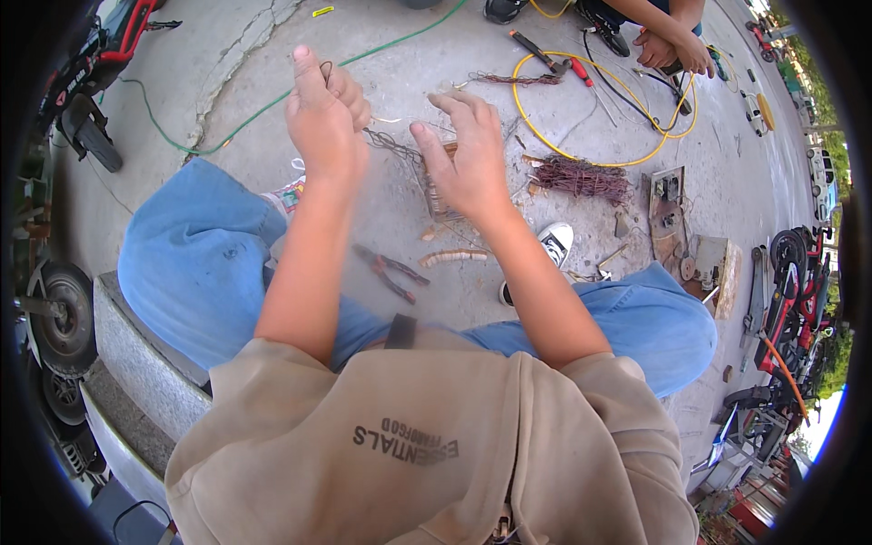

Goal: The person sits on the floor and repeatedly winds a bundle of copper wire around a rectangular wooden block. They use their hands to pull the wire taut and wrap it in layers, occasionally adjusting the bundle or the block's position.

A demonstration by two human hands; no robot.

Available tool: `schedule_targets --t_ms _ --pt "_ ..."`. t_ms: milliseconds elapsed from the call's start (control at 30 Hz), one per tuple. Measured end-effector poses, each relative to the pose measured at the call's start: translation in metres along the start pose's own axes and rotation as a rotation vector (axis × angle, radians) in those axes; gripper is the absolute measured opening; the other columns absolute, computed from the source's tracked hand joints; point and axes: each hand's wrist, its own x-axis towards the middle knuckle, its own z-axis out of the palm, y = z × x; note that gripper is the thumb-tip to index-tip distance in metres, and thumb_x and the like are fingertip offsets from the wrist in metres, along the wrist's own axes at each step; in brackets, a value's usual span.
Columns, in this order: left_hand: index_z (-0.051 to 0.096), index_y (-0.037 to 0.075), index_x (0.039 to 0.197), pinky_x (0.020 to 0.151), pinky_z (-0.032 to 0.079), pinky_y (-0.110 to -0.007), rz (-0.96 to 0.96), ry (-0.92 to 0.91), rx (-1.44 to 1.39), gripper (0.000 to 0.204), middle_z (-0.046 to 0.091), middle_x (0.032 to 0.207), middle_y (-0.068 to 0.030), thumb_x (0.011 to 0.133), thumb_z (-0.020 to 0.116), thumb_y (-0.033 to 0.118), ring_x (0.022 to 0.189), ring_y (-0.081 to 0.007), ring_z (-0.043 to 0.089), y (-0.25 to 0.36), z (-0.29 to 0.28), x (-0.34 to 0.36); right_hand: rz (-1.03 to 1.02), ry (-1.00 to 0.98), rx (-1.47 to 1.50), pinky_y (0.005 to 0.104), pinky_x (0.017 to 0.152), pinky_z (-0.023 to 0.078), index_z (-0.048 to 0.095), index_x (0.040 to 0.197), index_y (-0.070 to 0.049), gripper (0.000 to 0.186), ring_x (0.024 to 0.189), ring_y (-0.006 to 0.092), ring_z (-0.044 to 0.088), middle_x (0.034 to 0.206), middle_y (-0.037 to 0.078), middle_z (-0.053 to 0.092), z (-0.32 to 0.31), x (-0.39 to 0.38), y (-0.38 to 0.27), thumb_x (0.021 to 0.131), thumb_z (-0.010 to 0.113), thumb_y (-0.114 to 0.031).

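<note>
Concrete floor (391,209) spreads below us, cracked toward its far left corner, and it is cluttered. Red-handled pliers (392,272) lie on it between our knees, with a pale ribbed strip (452,258) just beside them. Farther right sits a heap of reddish-brown wire scraps (581,178), ringed by a loop of yellow cable (590,109). A green cable (272,102) trails across the floor toward the far left. Near the right edge rests a worn metal part (668,211). At the far edge another person's hand (677,50) rests among tools. Scooters (799,291) are parked along the right side.

Between us and the floor hangs a thin tangled wire (392,143), dark and kinked, stretched from one hand to the other. Our left hand (322,118) is raised, fingers curled closed and pinching the wire's upper end, thumb pointing up. Our right hand (465,156) is half open, fingers spread and bent over a small brownish wound piece (438,193), its details blurred; whether the fingers actually grip it we cannot tell.
</note>
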Motion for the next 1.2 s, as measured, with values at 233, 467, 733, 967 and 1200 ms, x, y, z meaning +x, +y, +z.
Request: schedule_targets --t_ms 233,467,733,967,1200 --pt "0.026 0.016 0.057 0.042 0.014 -0.028 -0.195 0.069 0.013 0.052 0.021 0.052 0.0044 0.1 0.041 0.04 0.045 -0.0087 0.017 -0.002 0.013 -0.011 -0.07 -0.089 0.294 0.0442 0.07 0.047 0.056 0.103 0.0 0.014 0.081 0.0389 0.057 0.092 0.021 0.058 0.043 -0.04 -0.016 0.091 0.057 -0.007" --pt "0.03 0.015 0.058 0.044 0.022 -0.027 -0.281 -0.376 -0.28 0.053 0.025 0.053 0.0031 0.1 0.037 0.046 0.045 -0.0104 0.023 -0.016 -0.022 0.011 0.658 -0.613 1.218 0.0233 0.046 0.026 0.057 0.082 -0.006 0.026 0.049 0.0078 0.033 0.058 -0.005 0.04 0.022 -0.013 0.009 0.099 0.05 -0.025" --pt "0.071 -0.001 0.094 0.065 0.046 -0.028 0.26 -0.25 1.016 0.049 0.063 0.077 -0.006 0.091 0.061 0.047 0.067 -0.0143 0.055 -0.024 -0.037 0.009 0.185 -0.052 0.403 0.0266 0.045 0.03 0.058 0.078 -0.005 0.031 0.046 0.011 0.034 0.057 -0.004 0.042 0.043 -0.013 0.026 0.099 0.051 -0.027" --pt "0.065 -0.003 0.1 0.052 0.037 -0.018 -0.221 -0.158 0.17 0.034 0.06 0.075 -0.0045 0.095 0.059 0.03 0.059 -0.0042 0.042 -0.016 -0.029 0.007 0.275 -0.239 0.64 0.0248 0.044 0.027 0.054 0.075 -0.006 0.032 0.045 0.0104 0.032 0.056 -0.003 0.04 0.032 -0.008 0.007 0.1 0.05 -0.026" --pt "0.058 -0.001 0.097 0.042 0.033 -0.012 -0.559 -0.452 -0.43 0.028 0.052 0.071 -0.0033 0.099 0.053 0.026 0.056 -0.0005 0.039 -0.038 -0.056 0.02 0.787 -0.891 1.747 0.0224 0.044 0.025 0.055 0.084 -0.005 0.031 0.047 0.007 0.029 0.057 -0.004 0.037 0.026 -0.007 0.04 0.1 0.048 -0.03"
